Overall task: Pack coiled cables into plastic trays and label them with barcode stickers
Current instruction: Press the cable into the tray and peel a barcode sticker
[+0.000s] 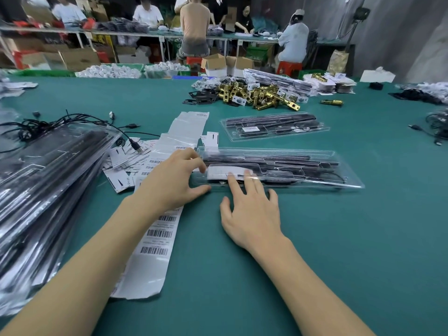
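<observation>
A green table point(315, 238) fills the view. A stack of packed trays point(48, 180) is piled at its left edge, with loose black cables point(60, 122) behind it. A sticker strip point(157, 236) with barcodes is laid from mid-table toward the near edge, passing under the left forearm. The near tray point(278, 169), clear and filled with black parts, is set crosswise at the centre; a 2nd tray point(274, 127) lies beyond it, well apart. Brass parts point(257, 94) are heaped farther back. A white label point(225, 171) is seen on the near tray's left end. The left hand point(174, 180) is curled at that end, fingertips touching the tray edge; whether anything is pinched cannot be told. The right hand point(252, 212) is spread flat, 2 straight fingertips pressed on the label.
</observation>
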Demonstrator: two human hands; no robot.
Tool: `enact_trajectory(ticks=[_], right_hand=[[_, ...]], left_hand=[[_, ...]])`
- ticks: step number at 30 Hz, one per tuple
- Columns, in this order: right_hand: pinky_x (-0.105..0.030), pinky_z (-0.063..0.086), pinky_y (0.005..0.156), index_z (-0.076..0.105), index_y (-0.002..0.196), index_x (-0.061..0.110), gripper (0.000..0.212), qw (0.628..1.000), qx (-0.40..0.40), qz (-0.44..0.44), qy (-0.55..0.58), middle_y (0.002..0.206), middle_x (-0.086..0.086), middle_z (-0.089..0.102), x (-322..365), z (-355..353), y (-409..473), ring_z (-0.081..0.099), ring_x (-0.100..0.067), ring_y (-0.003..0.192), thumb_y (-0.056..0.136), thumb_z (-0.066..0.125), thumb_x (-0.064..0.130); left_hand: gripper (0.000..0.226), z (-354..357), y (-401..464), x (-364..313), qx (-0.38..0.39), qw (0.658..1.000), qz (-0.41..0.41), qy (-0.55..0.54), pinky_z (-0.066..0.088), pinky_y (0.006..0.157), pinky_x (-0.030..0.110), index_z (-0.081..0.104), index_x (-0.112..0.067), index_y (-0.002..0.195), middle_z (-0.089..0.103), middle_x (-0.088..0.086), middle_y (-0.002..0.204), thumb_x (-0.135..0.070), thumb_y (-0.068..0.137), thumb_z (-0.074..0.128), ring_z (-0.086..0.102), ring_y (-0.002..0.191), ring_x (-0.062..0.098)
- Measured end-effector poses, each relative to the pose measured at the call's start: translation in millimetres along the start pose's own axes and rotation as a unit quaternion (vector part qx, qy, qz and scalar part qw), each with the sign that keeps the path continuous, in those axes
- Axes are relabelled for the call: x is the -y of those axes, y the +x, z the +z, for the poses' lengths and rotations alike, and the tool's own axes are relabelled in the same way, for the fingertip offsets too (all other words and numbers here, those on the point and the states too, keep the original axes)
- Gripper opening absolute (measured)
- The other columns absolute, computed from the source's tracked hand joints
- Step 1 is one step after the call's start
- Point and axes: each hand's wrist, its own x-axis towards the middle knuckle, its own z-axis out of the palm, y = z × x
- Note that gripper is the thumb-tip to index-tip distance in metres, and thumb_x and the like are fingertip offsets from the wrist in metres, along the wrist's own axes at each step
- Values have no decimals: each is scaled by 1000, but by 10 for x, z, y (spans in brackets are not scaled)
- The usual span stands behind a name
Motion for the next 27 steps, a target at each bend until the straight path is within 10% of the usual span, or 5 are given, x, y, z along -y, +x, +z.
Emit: enact_trajectory(ticks=[27], right_hand=[[-51, 9, 122, 12, 159, 32, 61, 1000, 28, -7, 1, 169, -5, -2, -14, -31, 3, 0, -19, 154, 103, 26, 49]], left_hand=[[31, 27, -27, -120, 33, 992, -37, 115, 50, 85, 35, 63, -35, 113, 54, -18, 124, -55, 92, 54, 53, 116, 12]])
